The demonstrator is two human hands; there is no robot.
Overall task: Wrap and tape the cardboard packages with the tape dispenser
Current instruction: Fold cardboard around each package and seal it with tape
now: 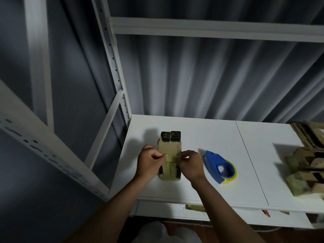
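Shot from head height, angled forward and down, close over white worktop [201, 137]; curtain [210, 76] at 12 o'clock.

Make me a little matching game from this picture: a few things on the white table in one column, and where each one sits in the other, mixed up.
Things:
1. tape dispenser
2. cardboard package
3. stack of packages

Places:
A. at the table's right edge
B. between the two hands
C. lying just right of the right hand

Pairs: 1-C, 2-B, 3-A. The left hand pinches tape at the package.
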